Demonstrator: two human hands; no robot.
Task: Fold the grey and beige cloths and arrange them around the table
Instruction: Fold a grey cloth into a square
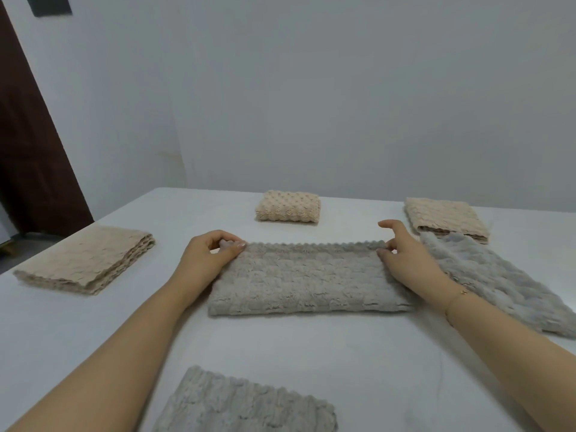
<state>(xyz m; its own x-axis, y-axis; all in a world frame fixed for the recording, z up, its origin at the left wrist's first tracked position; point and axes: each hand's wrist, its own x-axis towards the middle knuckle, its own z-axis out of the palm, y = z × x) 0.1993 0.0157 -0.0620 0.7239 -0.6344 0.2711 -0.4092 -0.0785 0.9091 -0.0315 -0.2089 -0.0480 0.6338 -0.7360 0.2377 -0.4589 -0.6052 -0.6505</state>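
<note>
A white table (311, 353) stands before a bare wall, with the grey cloth (305, 282) at the frame's centre. The left hand (212, 254) and right hand (405, 257) pinch its far corners; best to line the edges up evenly before pressing flat

White table (311, 353): three grey cloths (308, 282), three beige cloths (288, 205).
</note>
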